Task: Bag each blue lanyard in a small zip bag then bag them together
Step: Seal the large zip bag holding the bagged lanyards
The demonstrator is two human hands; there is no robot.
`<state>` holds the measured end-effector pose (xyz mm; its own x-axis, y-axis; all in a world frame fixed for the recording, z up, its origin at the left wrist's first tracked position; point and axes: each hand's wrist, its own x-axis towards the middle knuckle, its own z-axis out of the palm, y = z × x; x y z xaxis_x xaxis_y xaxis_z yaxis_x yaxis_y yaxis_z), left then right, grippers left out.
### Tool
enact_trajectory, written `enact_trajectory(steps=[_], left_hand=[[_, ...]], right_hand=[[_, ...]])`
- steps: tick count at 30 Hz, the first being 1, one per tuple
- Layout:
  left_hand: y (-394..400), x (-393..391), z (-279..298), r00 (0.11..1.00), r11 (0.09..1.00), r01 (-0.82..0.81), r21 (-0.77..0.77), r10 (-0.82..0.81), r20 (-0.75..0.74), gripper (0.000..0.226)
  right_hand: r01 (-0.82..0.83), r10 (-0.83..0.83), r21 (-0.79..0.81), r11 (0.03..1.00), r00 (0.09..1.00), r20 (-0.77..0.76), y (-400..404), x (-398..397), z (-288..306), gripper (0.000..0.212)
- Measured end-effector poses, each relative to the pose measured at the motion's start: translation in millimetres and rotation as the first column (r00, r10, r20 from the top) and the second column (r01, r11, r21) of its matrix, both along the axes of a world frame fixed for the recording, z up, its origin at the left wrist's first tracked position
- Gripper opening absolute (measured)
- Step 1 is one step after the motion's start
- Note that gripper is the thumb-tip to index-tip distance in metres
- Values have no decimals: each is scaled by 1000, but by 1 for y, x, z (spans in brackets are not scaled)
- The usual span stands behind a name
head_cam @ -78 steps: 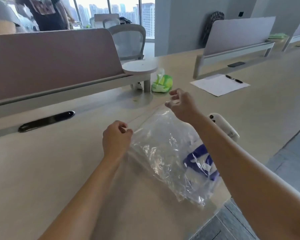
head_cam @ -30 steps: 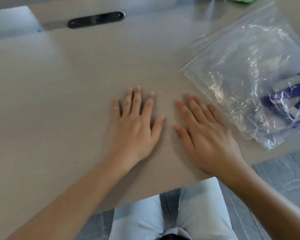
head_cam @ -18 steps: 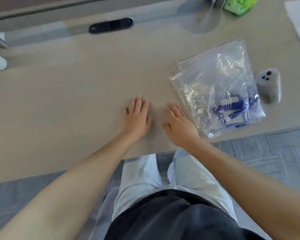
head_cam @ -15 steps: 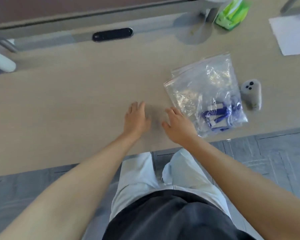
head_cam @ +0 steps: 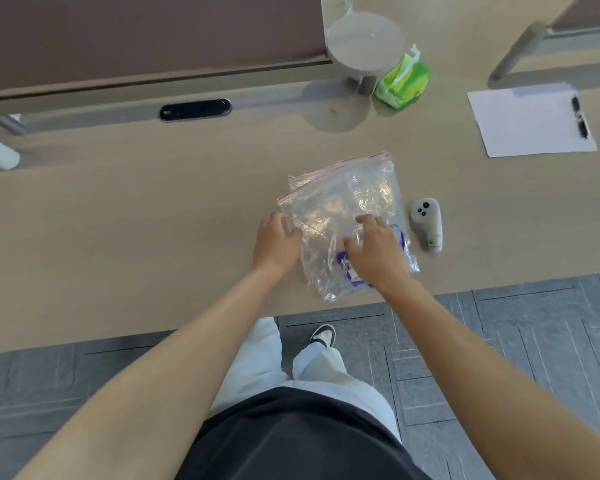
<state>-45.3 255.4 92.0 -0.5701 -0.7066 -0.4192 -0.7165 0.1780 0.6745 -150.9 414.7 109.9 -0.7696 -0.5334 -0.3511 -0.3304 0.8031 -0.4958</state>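
Both hands have moved from bare desk onto the large zip bag (head_cam: 343,202); left hand (head_cam: 276,242) relaxed at its left edge; right hand (head_cam: 376,252) spread over the blue lanyards (head_cam: 347,268); bagging appears complete.

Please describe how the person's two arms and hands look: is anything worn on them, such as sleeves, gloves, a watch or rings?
Both arms are bare from the frame edge down to the wrists; no sleeve shows. The left hand and right hand are bare too: no gloves, and no watch, bracelet or ring can be seen.
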Motion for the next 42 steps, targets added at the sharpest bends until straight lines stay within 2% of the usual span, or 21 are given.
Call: enact_trajectory(steps=[4,8,12,14,18,21,25,30,32,34,39,40,42], left_hand=[[-3,-28,-8,991,984,-137,111,136,14,41],[-17,-58,-24,959,932,-282,226,279,45,44],[-32,-84,-46,934,877,-353,326,351,68,54],[-37,-93,-54,910,825,-405,394,405,88,58],[-47,-99,-75,826,719,-542,434,550,121,64],[-56,-88,-86,756,658,-629,414,641,131,43],[-65,-71,-85,769,700,-626,345,627,122,21],[-70,-61,-88,784,730,-620,286,571,242,14],[-67,-62,-86,790,729,-613,305,558,255,17],[-64,-64,-85,785,720,-619,313,570,240,4],[-55,-65,-90,703,582,-692,428,679,214,37],[-53,-66,-91,703,579,-688,437,681,204,39],[-46,-68,-89,724,612,-673,415,662,197,27]], right_hand=[[73,-73,-47,996,997,7,-1,-41,-8,59],[174,-168,-95,980,984,66,-18,-81,-21,68],[240,-224,-83,967,960,170,-39,-106,-40,73],[244,-225,-87,966,956,187,-49,-110,-46,65],[176,-171,-117,977,984,57,-62,-106,-53,42],[147,-153,-158,976,988,-29,-71,-100,-57,25],[129,-135,-127,984,990,-43,-84,-94,-63,15],[62,-76,-93,994,986,-150,-94,-86,-65,14],[70,-73,-61,996,995,-61,-97,-86,-66,18],[94,-92,-38,995,995,42,-99,-86,-68,18],[179,-170,-72,981,978,119,-91,-90,-68,7],[197,-186,-92,976,975,121,-87,-91,-67,10],[230,-215,-136,964,970,116,-76,-94,-67,21]])
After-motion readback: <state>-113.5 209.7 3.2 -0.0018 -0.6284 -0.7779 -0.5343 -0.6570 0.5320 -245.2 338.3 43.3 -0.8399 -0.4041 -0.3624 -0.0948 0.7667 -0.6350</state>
